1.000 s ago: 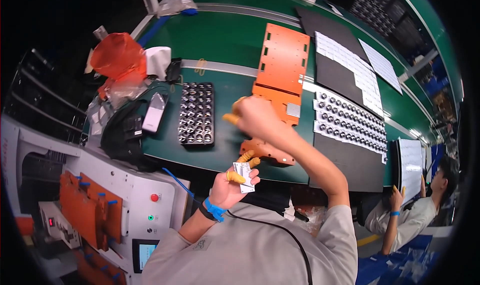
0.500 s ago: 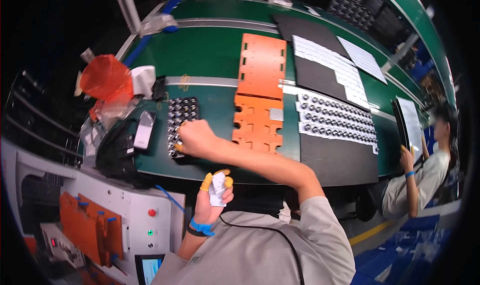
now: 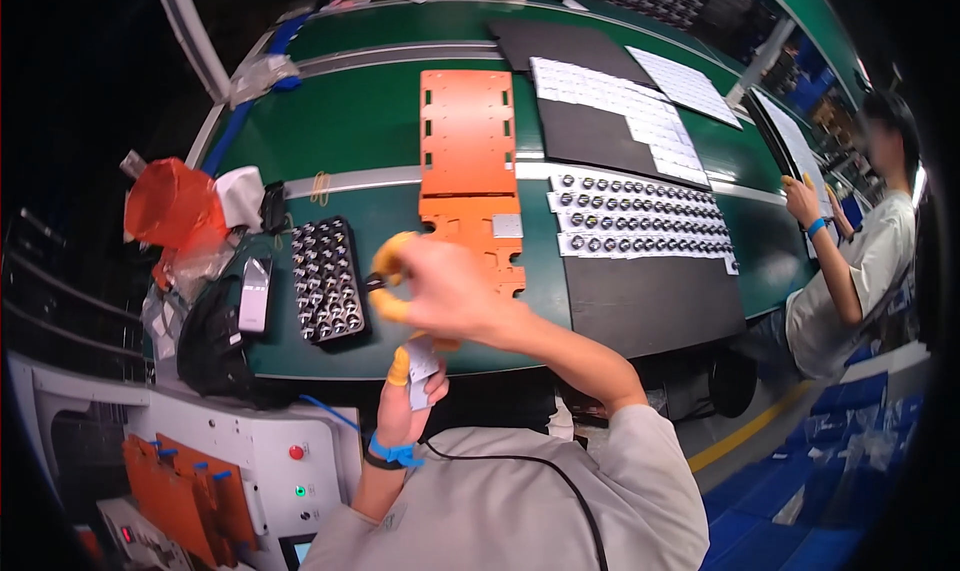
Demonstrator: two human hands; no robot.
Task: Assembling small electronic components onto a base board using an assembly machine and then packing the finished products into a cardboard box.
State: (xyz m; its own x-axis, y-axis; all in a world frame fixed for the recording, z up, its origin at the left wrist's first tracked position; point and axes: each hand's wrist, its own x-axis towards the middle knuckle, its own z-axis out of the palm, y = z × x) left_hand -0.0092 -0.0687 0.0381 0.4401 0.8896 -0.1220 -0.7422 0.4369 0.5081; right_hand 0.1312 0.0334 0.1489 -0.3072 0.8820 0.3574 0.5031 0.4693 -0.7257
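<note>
Right hand [image 3: 440, 289] lifted off tray [image 3: 325, 280].

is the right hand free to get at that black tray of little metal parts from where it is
Probably yes. The right hand hovers just beside the black tray, its orange-capped fingers near the tray's right edge, with nothing between them. The fingers seem to pinch something small, so a firm grasp may be limited.
</note>
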